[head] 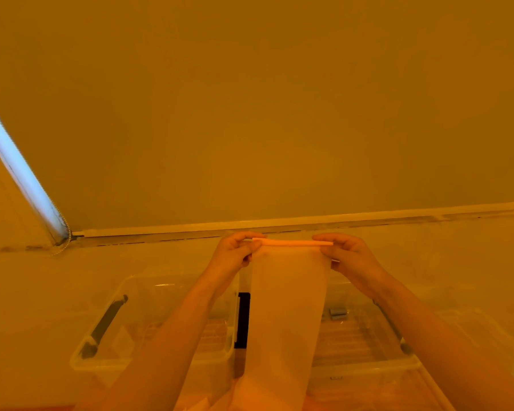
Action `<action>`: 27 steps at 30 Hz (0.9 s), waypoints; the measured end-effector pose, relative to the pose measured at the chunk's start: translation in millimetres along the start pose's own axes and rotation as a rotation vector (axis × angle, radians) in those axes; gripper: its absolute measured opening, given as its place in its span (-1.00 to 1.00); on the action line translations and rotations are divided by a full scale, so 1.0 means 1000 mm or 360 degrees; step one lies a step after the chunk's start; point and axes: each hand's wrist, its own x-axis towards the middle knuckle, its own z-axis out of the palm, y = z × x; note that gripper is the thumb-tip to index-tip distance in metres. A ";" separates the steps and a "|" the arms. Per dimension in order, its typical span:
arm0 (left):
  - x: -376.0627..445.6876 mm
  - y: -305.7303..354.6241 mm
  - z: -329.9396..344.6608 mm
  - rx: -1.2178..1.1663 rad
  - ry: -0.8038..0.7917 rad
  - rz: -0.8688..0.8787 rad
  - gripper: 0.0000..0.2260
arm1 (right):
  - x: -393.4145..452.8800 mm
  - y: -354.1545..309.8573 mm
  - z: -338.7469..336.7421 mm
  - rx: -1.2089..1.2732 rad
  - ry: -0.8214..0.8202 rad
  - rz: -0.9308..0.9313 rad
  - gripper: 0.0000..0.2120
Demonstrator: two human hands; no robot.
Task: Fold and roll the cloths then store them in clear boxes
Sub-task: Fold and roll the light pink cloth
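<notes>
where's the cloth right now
In the head view the cloth hangs at centre, its top edge pinched between the left hand and right hand, over the gap between two clear boxes, one left and one right.

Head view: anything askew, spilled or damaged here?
Nothing stands out. Left hand and right hand pinch the cloth by its top corners; it hangs straight over two open clear boxes. The strong orange cast is only lighting.

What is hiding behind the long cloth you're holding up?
Behind the long pale folded cloth, pinched by the left hand and right hand, sit two clear plastic boxes. Their meeting edges and most of a black latch are covered.
</notes>
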 end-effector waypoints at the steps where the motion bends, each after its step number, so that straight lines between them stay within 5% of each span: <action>1: 0.001 -0.001 -0.001 -0.0062 0.0005 -0.0003 -0.77 | 0.001 -0.001 0.001 -0.0003 0.0005 0.0011 -0.79; 18: -0.003 0.002 -0.003 0.0314 0.0010 -0.0003 -0.90 | 0.000 0.007 -0.003 -0.0297 -0.0101 0.0034 -0.90; 27: -0.001 -0.004 0.000 0.0138 0.0011 -0.0029 -0.88 | -0.005 0.001 -0.002 -0.0125 -0.0009 -0.0021 -0.84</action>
